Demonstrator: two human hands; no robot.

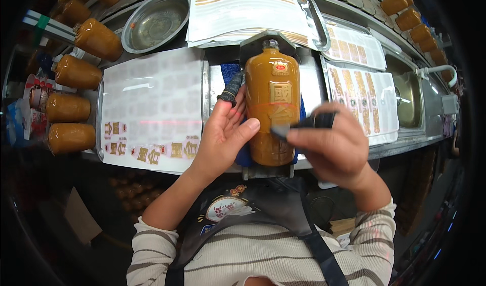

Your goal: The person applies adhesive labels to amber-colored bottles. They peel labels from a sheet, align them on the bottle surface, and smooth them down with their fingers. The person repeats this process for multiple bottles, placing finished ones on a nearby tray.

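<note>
The amber bottle point(263, 147) is lying between the hands on blue cloth point(231, 73), probably for cushioning. The left hand point(227, 132) is bracing its left side, thumb and fingers apart; the right hand's point(336, 144) fingers are clamping a blurred grey tool point(280, 130), apparently for controlled pressure.

The brown bottle point(271, 96) between the hands point(227, 134) point(338, 138) blocks the middle. Free room lies over the flat white sheet point(154, 101) at left, up to the other bottles point(77, 72) lining its outer edge.

Metal bench point(215, 81), basin point(159, 18) back L, trays point(320, 32) w/ sheets point(152, 83) L, back ctr, R
</note>
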